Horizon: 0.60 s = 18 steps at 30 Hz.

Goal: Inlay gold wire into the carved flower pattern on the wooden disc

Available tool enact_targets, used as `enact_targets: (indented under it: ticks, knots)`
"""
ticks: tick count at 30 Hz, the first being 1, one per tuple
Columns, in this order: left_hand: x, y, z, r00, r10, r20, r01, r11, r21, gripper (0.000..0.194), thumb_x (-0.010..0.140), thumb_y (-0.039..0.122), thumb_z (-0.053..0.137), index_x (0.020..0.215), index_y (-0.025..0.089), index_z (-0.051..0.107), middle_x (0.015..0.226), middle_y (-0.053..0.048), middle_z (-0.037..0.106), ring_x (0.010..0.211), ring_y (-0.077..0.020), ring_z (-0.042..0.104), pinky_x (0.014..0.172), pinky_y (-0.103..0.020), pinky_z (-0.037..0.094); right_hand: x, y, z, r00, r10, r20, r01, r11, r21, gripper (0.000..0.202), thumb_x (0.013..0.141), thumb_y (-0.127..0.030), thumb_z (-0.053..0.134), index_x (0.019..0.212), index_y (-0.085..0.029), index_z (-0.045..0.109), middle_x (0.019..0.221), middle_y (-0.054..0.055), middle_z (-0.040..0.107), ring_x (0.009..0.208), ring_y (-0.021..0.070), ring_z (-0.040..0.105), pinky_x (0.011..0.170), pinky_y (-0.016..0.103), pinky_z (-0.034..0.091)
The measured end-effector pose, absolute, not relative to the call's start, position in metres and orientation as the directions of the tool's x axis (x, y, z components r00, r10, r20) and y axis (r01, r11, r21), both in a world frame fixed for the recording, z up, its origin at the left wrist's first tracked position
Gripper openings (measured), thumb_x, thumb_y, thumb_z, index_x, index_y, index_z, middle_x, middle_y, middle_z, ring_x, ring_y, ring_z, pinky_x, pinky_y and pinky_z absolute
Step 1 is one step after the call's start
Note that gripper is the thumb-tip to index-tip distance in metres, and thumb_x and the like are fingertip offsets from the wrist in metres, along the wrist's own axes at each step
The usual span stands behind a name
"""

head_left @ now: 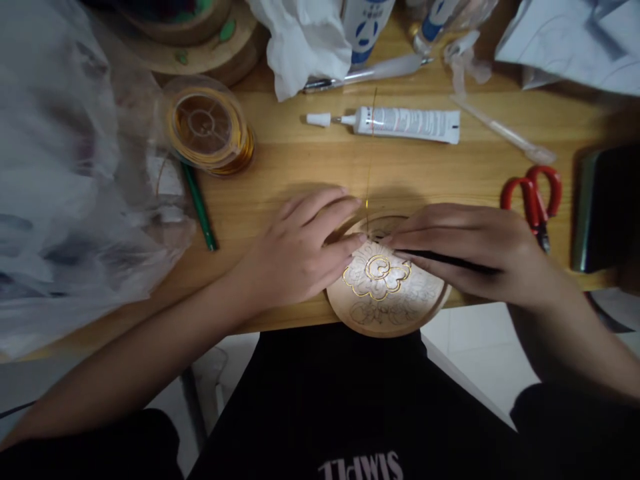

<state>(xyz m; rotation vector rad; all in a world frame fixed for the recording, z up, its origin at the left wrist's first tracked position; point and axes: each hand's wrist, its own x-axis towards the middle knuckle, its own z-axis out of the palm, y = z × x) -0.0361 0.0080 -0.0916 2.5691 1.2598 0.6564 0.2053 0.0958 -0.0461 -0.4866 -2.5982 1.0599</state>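
A round wooden disc [387,328] lies at the table's front edge, bearing a pencilled flower pattern. Gold wire [373,295] outlines a scalloped, curling shape on it. My left hand [305,247] rests on the disc's left side with fingers stretched out and apart, fingertips close to a loose gold wire [368,200]. That thin wire runs up from the disc across the table. On the right side, my right hand [465,247] is closed around slim black tweezers [450,261]. Their tips are hard to make out near the disc's upper part.
Beyond the disc lies a white glue tube [410,124] with a narrow nozzle. A spool of gold wire [210,127] and a green pen [199,207] are to the left, beside plastic bags [65,167]. Red-handled scissors [535,197] and a dark phone-like object [607,210] sit right.
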Motion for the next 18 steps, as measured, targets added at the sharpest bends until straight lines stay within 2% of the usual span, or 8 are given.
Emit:
enact_targets:
  ticks: [3, 8, 13, 18]
  knots:
    - [-0.036, 0.008, -0.093, 0.527, 0.785, 0.325, 0.69, -0.618, 0.376, 0.022, 0.094, 0.026, 0.06, 0.111, 0.019, 0.07, 0.129, -0.015, 0.062, 0.126, -0.0324, 0.054, 0.098, -0.05, 0.052, 0.2, 0.108, -0.042, -0.943, 0.311, 0.118, 0.134, 0.68, -0.721, 0.023, 0.095, -0.023, 0.059, 0.114, -0.027, 0.071, 0.109, 0.001, 0.076, 0.099, 0.0146, 0.073, 0.083, 0.027, 0.061]
    - [-0.035, 0.007, -0.094, 0.516, 0.792, 0.326, 0.7, -0.609, 0.373, 0.021, 0.094, 0.026, 0.06, 0.111, 0.019, 0.07, 0.129, -0.013, 0.062, 0.127, -0.0306, 0.053, 0.1, -0.049, 0.051, 0.192, 0.122, -0.039, -0.965, 0.26, -0.019, 0.181, 0.616, -0.767, 0.024, 0.099, -0.036, 0.051, 0.11, -0.031, 0.072, 0.104, -0.004, 0.076, 0.095, 0.0129, 0.073, 0.079, 0.026, 0.059]
    - [-0.035, 0.007, -0.094, 0.512, 0.807, 0.296, 0.702, -0.591, 0.398, 0.022, 0.096, 0.026, 0.058, 0.112, 0.019, 0.07, 0.13, -0.012, 0.061, 0.129, -0.0302, 0.052, 0.103, -0.048, 0.049, 0.189, 0.134, -0.038, -0.99, 0.132, 0.049, 0.048, 0.644, -0.764, 0.025, 0.099, -0.024, 0.051, 0.117, -0.026, 0.069, 0.099, -0.002, 0.077, 0.091, 0.0092, 0.072, 0.076, 0.019, 0.056]
    - [-0.035, 0.008, -0.093, 0.512, 0.8, 0.314, 0.693, -0.6, 0.399, 0.021, 0.095, 0.026, 0.058, 0.11, 0.018, 0.071, 0.127, -0.013, 0.062, 0.127, -0.0321, 0.054, 0.102, -0.049, 0.05, 0.188, 0.143, -0.04, -0.995, 0.081, 0.062, 0.007, 0.661, -0.751, 0.026, 0.098, -0.024, 0.054, 0.119, -0.026, 0.069, 0.106, -0.003, 0.076, 0.095, 0.0085, 0.071, 0.079, 0.018, 0.055]
